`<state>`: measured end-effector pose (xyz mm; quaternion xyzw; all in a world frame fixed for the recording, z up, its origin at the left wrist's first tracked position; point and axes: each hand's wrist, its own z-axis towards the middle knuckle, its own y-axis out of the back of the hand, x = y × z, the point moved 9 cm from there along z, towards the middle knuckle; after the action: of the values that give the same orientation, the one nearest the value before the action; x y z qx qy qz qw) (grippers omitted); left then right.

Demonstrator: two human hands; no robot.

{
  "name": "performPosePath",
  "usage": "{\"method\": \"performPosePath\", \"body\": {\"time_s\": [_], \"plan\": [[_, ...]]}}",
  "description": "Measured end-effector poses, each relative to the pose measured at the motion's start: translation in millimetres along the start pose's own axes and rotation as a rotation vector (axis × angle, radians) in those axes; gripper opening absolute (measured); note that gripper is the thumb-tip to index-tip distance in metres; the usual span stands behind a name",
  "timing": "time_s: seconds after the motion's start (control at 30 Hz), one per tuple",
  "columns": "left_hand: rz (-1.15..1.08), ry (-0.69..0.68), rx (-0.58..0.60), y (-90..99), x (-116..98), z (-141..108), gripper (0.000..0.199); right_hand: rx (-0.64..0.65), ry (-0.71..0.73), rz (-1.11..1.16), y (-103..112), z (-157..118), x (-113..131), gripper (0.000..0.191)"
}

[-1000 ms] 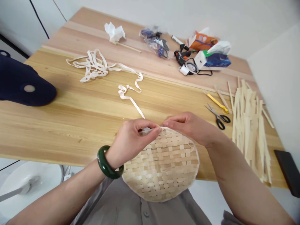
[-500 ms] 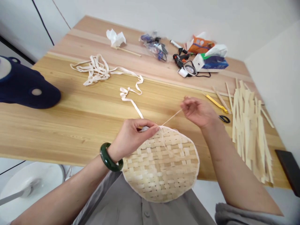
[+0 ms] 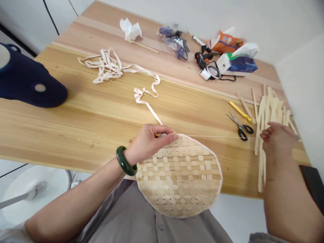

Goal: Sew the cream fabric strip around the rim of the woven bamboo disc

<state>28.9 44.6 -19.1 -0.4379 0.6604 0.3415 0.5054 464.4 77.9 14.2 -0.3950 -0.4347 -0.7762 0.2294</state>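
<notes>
My left hand (image 3: pixel 158 140) pinches the top edge of a round woven bamboo panel (image 3: pixel 179 179), which leans against my shirt over the table's front edge. White ribbon (image 3: pixel 153 111) runs round the panel's rim and trails away from under my left fingers to a loose heap. A thin white thread (image 3: pixel 222 136) stretches taut from the rim at my left fingertips toward my right hand (image 3: pixel 275 136). The right fingers are closed on the thread, far out to the right above the bamboo strips (image 3: pixel 260 152). A needle, if there is one, cannot be made out.
Black-handled scissors (image 3: pixel 241 127) and a yellow-handled tool (image 3: pixel 240 111) lie beside the strips. Farther back are a glue gun (image 3: pixel 201 60), tissue packs (image 3: pixel 239 60), a bagged bundle (image 3: pixel 174 42) and crumpled tissue (image 3: pixel 131 29). A dark blue object (image 3: pixel 30 81) stands at left.
My right hand has swung far out to the right, drawing the thread long and straight. The loose thread loops on the panel are gone. My left hand keeps its pinch on the rim.
</notes>
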Motion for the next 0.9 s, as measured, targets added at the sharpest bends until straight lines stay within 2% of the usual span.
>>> {"method": "performPosePath", "body": {"time_s": [0.07, 0.13, 0.2, 0.27, 0.37, 0.43, 0.5, 0.53, 0.6, 0.7, 0.8, 0.9], "plan": [[-0.048, 0.025, 0.006, -0.1, 2.9, 0.9, 0.025, -0.056, -0.11, 0.045, 6.1, -7.5, -13.5, 0.034], [-0.077, 0.057, 0.015, 0.8, 6.2, 1.3, 0.026, -0.061, -0.196, 0.085, 2.9, -15.0, -18.2, 0.029], [-0.069, 0.083, 0.018, 2.2, 8.2, 1.7, 0.027, 0.015, -0.265, 0.126, -13.0, -22.2, -13.8, 0.025], [-0.057, 0.096, 0.017, 3.0, 8.3, 2.4, 0.027, 0.152, -0.318, 0.173, -40.1, -32.0, 0.3, 0.021], [-0.063, 0.102, 0.027, 0.4, 6.6, 4.3, 0.026, 0.397, -0.356, 0.25, -90.1, -57.2, 41.0, 0.015], [-0.056, 0.111, 0.035, -2.1, 6.1, 5.7, 0.028, 0.522, -0.322, 0.318, -118.4, -77.2, 80.5, 0.018], [-0.036, 0.124, 0.032, -2.7, 6.2, 7.2, 0.032, 0.812, -0.138, 0.373, -149.9, -105.3, 134.7, 0.012], [-0.027, 0.127, 0.031, -2.7, 6.1, 7.9, 0.034, 0.947, -0.064, 0.33, -161.3, -120.8, 154.7, 0.012], [-0.023, 0.109, 0.027, -1.9, 3.8, 9.4, 0.034, 1.061, 0.003, 0.232, -171.9, -139.7, 176.8, 0.014], [-0.047, 0.044, 0.035, -1.9, -3.4, 10.6, 0.031, 1.027, -0.047, 0.114, -172.9, -145.3, 177.1, 0.016], [-0.04, 0.034, 0.068, -4.3, -5.6, 10.6, 0.031, 0.967, -0.057, 0.077, -168.2, -144.2, 171.7, 0.016], [0.042, 0.031, 0.029, 2.2, -6.8, 13.1, 0.033, 0.938, -0.053, 0.068, -163.3, -143.7, 170.6, 0.015]]}}
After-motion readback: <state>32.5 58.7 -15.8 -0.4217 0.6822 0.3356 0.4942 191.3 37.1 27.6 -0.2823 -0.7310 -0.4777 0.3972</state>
